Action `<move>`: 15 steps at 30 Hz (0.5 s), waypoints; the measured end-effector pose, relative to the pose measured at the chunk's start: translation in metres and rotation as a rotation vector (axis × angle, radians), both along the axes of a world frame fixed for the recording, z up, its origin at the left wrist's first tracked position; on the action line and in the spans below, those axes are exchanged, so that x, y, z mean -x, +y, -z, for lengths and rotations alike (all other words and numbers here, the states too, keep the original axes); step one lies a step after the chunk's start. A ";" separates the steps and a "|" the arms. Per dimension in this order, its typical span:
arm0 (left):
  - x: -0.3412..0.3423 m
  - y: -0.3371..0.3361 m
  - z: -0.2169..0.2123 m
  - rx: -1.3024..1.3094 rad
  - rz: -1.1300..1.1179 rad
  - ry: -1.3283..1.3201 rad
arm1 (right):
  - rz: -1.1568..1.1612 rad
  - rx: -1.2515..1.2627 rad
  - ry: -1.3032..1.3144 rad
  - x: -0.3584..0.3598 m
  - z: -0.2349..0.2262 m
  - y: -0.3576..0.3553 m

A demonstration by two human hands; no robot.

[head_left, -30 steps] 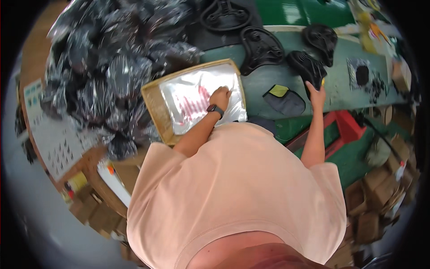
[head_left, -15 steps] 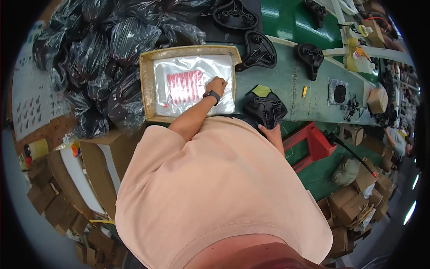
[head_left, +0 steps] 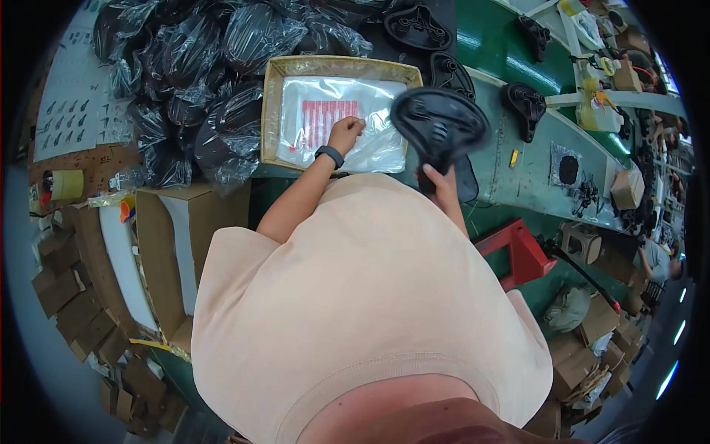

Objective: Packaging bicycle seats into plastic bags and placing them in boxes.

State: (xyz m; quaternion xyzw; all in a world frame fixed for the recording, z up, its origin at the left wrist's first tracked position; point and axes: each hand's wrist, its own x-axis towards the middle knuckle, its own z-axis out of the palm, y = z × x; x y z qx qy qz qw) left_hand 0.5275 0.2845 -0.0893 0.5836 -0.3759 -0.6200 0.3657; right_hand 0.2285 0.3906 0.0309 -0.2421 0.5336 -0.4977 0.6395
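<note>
Black saddle (head_left: 439, 122) (blurred); in right fingers (head_left: 432, 175)

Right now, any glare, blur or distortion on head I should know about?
Head view: glare on the clear bags in the box and on the wrapped bundles; head view: saddle in the right hand looks slightly motion-blurred; head view: fisheye bending grows outward, corners black.
</note>
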 end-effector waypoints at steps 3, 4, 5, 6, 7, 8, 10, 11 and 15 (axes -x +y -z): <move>-0.014 0.000 0.005 0.058 0.191 -0.184 | -0.293 -0.050 -0.162 -0.041 -0.004 -0.043; -0.002 0.000 -0.011 0.179 0.223 -0.134 | -0.357 -0.069 -0.300 -0.052 -0.002 -0.053; -0.001 0.002 -0.015 0.296 0.234 -0.097 | -0.413 -0.158 -0.399 -0.066 -0.005 -0.066; -0.003 0.007 -0.022 0.407 0.246 -0.059 | -0.467 -0.254 -0.498 -0.080 -0.007 -0.078; -0.012 0.012 -0.029 0.409 0.238 -0.064 | -0.549 -0.211 -0.509 -0.090 -0.010 -0.089; -0.022 0.012 -0.050 0.182 0.269 0.053 | -0.542 -0.208 -0.507 -0.089 -0.007 -0.092; -0.050 0.028 -0.081 -0.082 0.041 0.373 | -0.515 -0.239 -0.435 -0.094 -0.010 -0.101; -0.069 0.036 -0.088 -0.117 -0.212 0.582 | -0.454 -0.242 -0.454 -0.093 -0.011 -0.100; -0.159 0.062 -0.107 -0.030 -0.707 1.068 | -0.405 -0.153 -0.852 -0.080 -0.033 -0.090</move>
